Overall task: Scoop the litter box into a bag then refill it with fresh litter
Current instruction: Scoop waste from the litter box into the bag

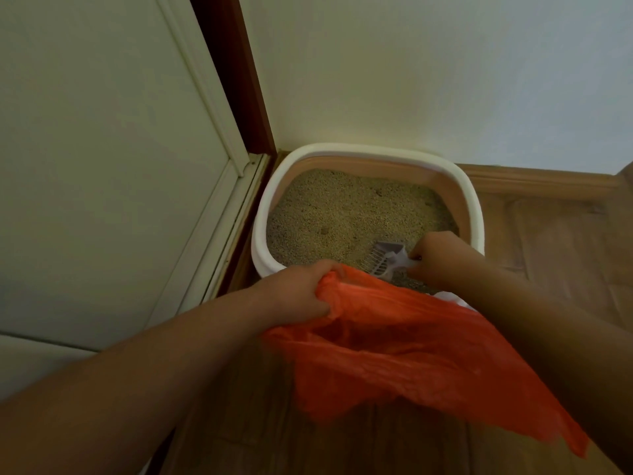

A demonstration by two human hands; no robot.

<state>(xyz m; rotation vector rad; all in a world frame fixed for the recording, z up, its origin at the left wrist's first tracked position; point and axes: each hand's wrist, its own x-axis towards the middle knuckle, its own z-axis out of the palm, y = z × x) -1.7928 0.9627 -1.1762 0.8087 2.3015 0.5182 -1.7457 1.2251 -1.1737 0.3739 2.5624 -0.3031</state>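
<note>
While curled tight, right fingers point(419, 260) clamped on handle of pale grey slotted plastic scoop point(387, 257), right hand point(442, 260) at centre right of frame. Scoop blade down in beige granular litter point(342, 214), near front wall of white-rimmed oval litter box point(474, 207), upper centre. Left hand point(301, 293), centre frame, fist bunched on rim of crinkled orange plastic bag point(411, 354). Bag mouth gaping, draped toward lower right over brown wooden floor point(561, 241).

Wooden floor point(561, 241) carries the white litter box point(263, 214) in the corner
</note>
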